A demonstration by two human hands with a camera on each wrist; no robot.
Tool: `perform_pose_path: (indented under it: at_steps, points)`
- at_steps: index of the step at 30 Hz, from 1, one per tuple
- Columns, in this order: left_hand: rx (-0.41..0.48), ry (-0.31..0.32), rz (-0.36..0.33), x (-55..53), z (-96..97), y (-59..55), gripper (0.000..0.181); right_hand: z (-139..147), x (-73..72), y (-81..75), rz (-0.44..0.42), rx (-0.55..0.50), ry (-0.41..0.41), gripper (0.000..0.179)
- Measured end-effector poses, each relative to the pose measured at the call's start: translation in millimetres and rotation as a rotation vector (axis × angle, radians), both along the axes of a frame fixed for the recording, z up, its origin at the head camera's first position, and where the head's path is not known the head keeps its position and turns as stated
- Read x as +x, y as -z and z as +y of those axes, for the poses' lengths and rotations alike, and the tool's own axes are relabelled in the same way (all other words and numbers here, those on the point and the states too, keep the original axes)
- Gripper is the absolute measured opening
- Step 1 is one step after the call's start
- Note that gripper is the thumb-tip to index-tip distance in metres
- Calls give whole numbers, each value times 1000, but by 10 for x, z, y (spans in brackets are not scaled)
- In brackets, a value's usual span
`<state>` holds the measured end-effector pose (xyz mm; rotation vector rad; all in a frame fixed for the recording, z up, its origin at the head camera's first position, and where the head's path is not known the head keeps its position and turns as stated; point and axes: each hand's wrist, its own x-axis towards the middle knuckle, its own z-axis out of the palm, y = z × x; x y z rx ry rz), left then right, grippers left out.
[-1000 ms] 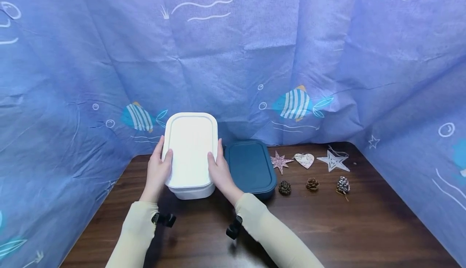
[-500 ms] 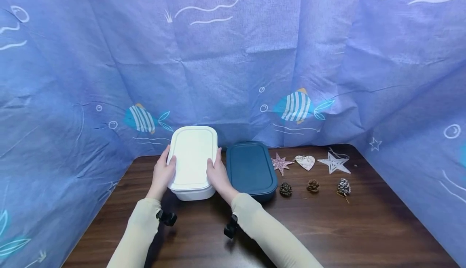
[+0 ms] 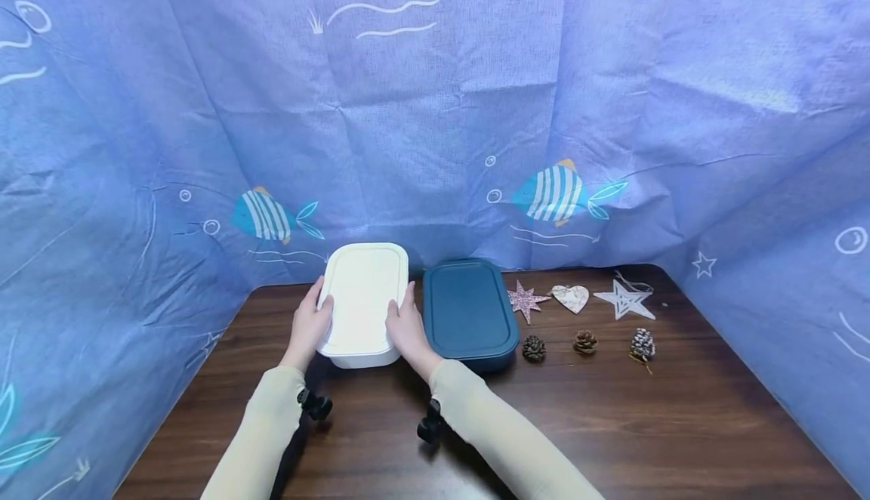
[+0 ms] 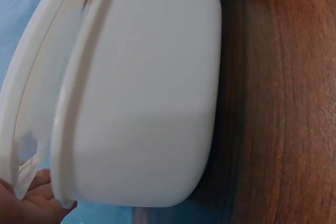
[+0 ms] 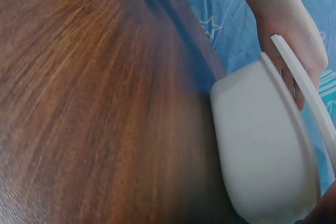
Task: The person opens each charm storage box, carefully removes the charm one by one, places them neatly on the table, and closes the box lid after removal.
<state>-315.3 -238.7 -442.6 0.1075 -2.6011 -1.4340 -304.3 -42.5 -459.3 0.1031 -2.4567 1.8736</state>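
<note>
Both hands hold a white lid (image 3: 363, 296) by its long sides, level over a white rectangular food container (image 3: 367, 361). My left hand (image 3: 310, 328) pinches the left edge, thumb on top. On the opposite edge, my right hand (image 3: 410, 332) grips in the same way, its thumb also on top. A narrow gap shows between the lid (image 4: 26, 72) and the container's rim (image 4: 63, 135) in the left wrist view. From the right wrist, the lid (image 5: 306, 90) also stands slightly apart from the container (image 5: 262, 145), which rests on the table. The container's inside is hidden.
A dark blue lidded container (image 3: 469, 311) stands just right of my right hand. Farther right lie a pink glitter star (image 3: 525, 300), a heart ornament (image 3: 571, 298), a white star (image 3: 623, 300) and several pine cones (image 3: 584, 342). A blue printed cloth (image 3: 435, 122) hangs behind the table.
Both hands have brought the white lid down closer to the container and slightly to the right. The grip on its sides looks the same, and the other objects stay where they were.
</note>
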Motion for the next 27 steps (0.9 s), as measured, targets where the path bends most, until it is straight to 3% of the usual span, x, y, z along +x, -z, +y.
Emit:
perform_pose_path:
  at_steps: [9, 18, 27]
  points:
    - [-10, 0, -10, -86, 21, 67, 59, -21, -70, 62, 2, -8, 44, 66]
    - [-6, -13, -40, -94, 18, 147, 59, -62, -90, 124, -30, -34, 68, 64]
    - [-6, -2, -49, -145, -6, 162, 56, -82, -142, 136, -44, -8, 85, 63]
